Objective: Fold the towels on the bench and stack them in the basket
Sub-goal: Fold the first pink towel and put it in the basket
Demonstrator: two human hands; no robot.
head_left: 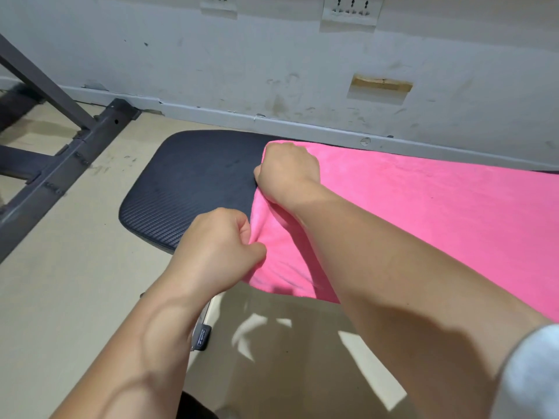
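With the left hand [220, 243] and right hand [287, 173] each pinching a corner of the pink towel [423, 213] on the bench [187, 182], the person should probably carry both corners across evenly, keeping the edges aligned.

My left hand [217, 249] and right hand [287, 173] are bare, forearms too. A pale grey sleeve [532, 373] ends near my right elbow.

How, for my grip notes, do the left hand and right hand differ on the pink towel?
The left hand grips the near corner of the pink towel, at the front edge of the bench; the right hand grips the far corner, over the pad. The left forearm lies over the floor; the right forearm crosses the towel. Both are curled fists pinching the same towel edge.
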